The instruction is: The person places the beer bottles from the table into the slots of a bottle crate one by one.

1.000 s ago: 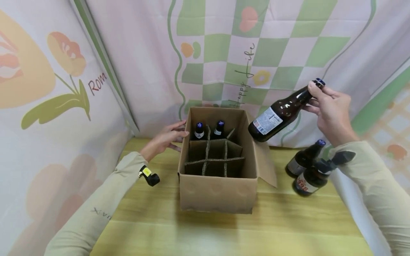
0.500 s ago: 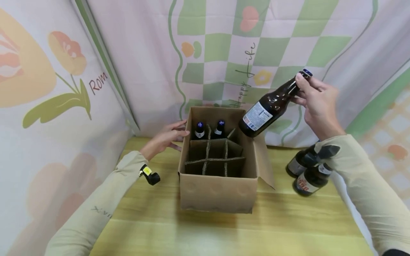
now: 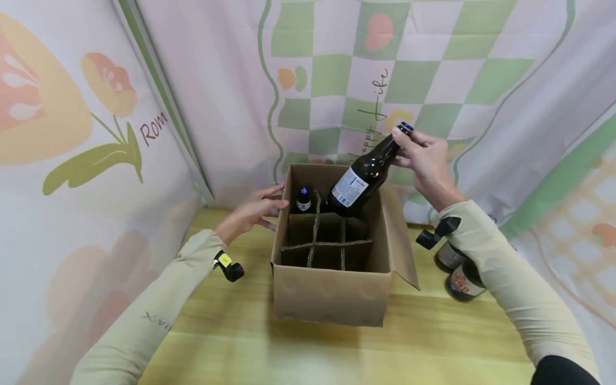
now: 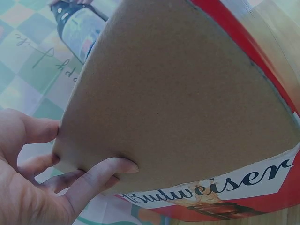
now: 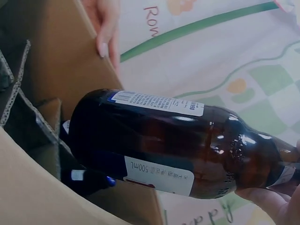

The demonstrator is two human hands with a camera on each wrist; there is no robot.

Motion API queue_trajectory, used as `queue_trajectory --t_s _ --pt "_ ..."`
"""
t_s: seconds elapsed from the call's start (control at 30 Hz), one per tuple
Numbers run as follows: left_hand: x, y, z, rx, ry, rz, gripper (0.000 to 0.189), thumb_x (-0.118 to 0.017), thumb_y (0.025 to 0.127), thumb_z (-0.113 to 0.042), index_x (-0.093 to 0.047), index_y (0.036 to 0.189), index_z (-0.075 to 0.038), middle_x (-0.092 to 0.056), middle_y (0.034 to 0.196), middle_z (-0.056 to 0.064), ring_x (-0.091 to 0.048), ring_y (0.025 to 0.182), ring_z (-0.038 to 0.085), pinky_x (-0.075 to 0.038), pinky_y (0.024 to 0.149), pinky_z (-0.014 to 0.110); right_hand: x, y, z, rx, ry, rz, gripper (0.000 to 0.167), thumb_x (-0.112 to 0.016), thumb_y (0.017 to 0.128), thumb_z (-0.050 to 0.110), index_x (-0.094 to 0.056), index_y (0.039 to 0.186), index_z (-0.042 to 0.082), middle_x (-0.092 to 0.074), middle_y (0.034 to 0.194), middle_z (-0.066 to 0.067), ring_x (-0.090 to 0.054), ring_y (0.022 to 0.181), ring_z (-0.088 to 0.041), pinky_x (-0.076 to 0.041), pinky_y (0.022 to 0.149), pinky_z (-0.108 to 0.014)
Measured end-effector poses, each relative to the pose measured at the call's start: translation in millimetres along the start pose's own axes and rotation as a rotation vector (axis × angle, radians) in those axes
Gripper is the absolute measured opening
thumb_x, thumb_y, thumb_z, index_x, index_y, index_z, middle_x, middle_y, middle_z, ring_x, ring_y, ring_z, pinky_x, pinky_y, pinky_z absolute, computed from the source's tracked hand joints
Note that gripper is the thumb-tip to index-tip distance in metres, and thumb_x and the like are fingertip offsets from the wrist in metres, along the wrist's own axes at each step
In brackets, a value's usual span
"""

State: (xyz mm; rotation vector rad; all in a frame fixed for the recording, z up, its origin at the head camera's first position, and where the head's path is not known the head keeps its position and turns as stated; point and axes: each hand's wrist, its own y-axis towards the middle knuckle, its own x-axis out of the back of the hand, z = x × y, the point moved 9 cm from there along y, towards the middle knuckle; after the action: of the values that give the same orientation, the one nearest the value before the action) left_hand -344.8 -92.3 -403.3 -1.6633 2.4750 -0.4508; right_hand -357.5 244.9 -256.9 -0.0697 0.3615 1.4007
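My right hand [image 3: 428, 163] grips a brown glass beer bottle [image 3: 369, 174] by its neck. The bottle leans, its blue cap up to the right and its base over the back compartments of the cardboard box [image 3: 332, 299]. Its white label faces me. At the far left corner of the box, my left hand [image 3: 252, 211] rests its fingers against the outer side and rim; in the left wrist view these fingers [image 4: 122, 165] touch the brown cardboard. A capped bottle [image 3: 303, 199] stands in the back left compartment. Beside it, another bottle [image 5: 89, 180] shows below the held one in the right wrist view.
Crossed cardboard dividers [image 3: 315, 245] split the box, and a flap [image 3: 401, 235] hangs open on its right. Two more bottles [image 3: 464, 280] stand on the wooden table [image 3: 327, 353] under my right forearm. A printed curtain [image 3: 216, 80] hangs close behind.
My right hand has carried the bottle leftward, from beyond the box's right side to over its back compartments, with the base now lower. My left hand has stayed on the box.
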Motion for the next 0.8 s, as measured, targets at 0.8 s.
queue_trajectory --t_s 0.8 --pt "-5.8 1.6 -5.7 -0.018 -0.002 0.002 0.074 -0.064 0.104 -0.017 -0.028 0.167 -0.028 -0.039 0.165 0.017 -0.05 0.139 0.045 -0.066 0.081 0.041 -57 -4.2 -63 -0.146 -0.26 0.116 0.055 -0.077 0.096 0.014 -0.056 0.141 -0.011 -0.078 0.082 0.006 -0.075 0.067 -0.01 -0.066 0.067 -0.025"
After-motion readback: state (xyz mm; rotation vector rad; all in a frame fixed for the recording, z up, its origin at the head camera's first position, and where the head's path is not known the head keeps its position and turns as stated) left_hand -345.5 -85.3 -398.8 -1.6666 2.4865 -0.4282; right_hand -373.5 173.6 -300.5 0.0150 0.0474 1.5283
